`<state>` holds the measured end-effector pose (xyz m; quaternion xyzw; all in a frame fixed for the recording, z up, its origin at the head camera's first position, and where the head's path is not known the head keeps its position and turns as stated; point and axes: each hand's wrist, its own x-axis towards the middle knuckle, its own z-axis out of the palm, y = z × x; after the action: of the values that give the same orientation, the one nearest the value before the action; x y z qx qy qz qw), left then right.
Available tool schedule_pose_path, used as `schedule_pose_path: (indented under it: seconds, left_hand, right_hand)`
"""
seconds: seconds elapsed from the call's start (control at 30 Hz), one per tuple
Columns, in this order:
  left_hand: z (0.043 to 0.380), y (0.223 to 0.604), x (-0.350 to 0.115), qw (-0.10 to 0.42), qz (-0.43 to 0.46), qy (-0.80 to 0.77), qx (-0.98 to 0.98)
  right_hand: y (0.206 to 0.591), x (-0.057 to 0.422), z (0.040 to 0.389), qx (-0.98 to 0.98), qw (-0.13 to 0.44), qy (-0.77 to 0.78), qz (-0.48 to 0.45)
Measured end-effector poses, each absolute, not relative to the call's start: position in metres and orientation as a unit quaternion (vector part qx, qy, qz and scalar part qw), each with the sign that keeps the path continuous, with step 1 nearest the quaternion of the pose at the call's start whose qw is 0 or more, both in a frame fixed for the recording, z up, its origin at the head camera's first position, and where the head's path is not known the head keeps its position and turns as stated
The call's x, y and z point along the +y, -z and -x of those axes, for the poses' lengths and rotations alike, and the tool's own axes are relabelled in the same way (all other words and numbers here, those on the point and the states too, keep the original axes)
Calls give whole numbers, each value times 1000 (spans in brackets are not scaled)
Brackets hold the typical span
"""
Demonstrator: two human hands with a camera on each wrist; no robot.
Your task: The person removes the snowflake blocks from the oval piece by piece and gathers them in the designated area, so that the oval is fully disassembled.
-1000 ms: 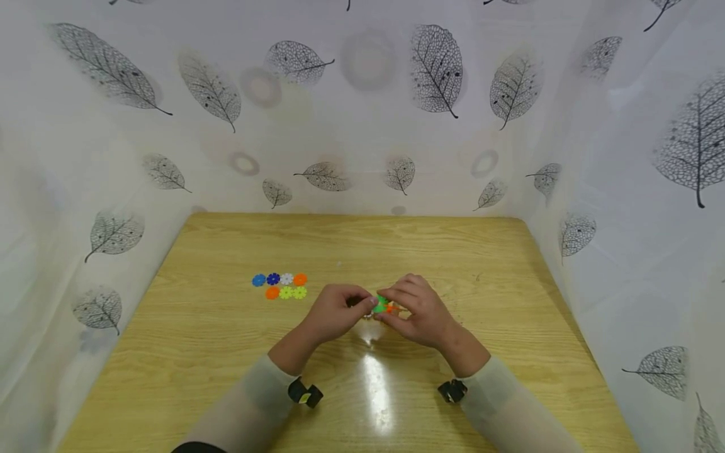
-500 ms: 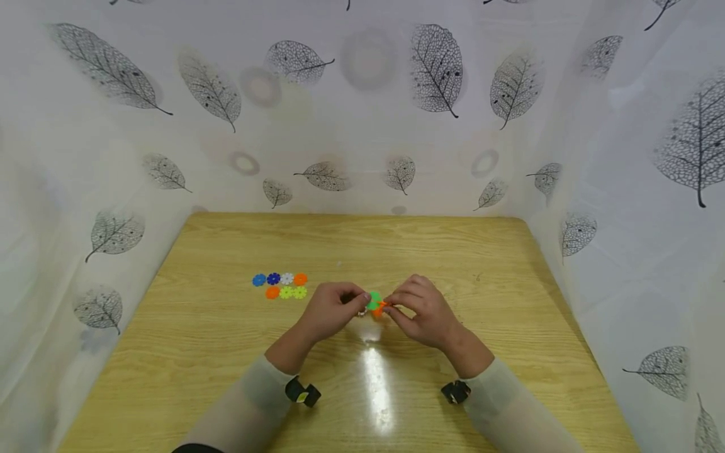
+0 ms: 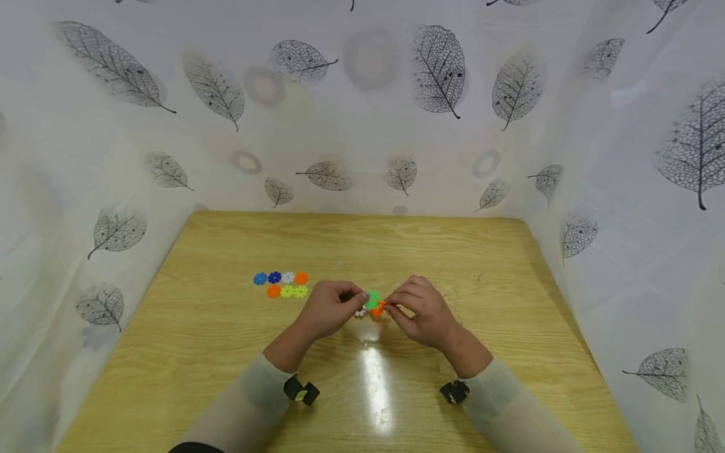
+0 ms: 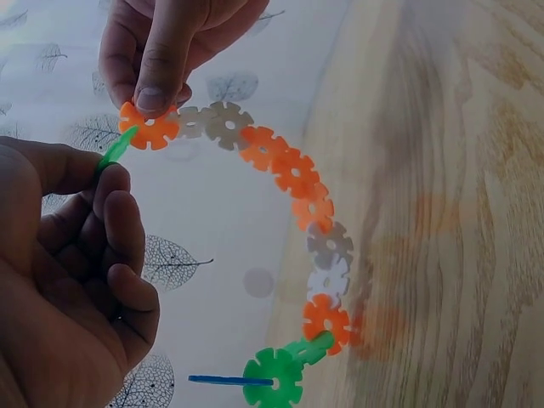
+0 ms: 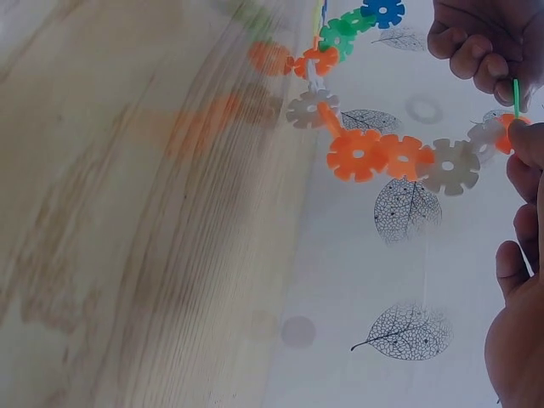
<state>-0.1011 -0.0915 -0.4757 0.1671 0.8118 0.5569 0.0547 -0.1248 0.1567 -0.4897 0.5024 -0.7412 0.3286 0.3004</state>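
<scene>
My left hand [image 3: 331, 309] pinches a green plastic snowflake disc [image 4: 117, 146] between thumb and fingers. Facing it, my right hand [image 3: 420, 313] pinches an orange snowflake disc [image 4: 161, 133] at the end of a linked chain. In the left wrist view the green disc stands edge-on, its tip right at the orange disc's slots. From that orange disc the chain curves round through white discs [image 5: 449, 167], more orange discs [image 5: 357, 155] and green discs [image 4: 272, 380] to a blue disc [image 4: 228, 380]. In the head view the hands hide most of the chain.
Loose snowflake discs lie in two rows left of my hands on the wooden table [image 3: 215, 377]: light blue [image 3: 260, 279], dark blue [image 3: 274, 277], white [image 3: 287, 277], orange [image 3: 301, 278] and yellow-green [image 3: 301, 291] among them. A leaf-printed curtain [image 3: 362, 126] surrounds the table's back and sides.
Both hands have shifted slightly left from a second ago. My right fingertips have drawn back from around the green disc, and more green and orange now shows between the hands.
</scene>
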Motion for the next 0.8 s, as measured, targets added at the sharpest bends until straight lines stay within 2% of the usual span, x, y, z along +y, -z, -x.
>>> schedule_pose_path:
  seconds: [0.5, 0.8]
  left_hand:
    - [102, 478, -97, 49, -164, -567, 806]
    - [112, 466, -139, 0, -93, -588, 803]
  right_hand:
    - [491, 157, 123, -744, 299, -322, -504]
    - [490, 177, 126, -756, 313, -342, -461]
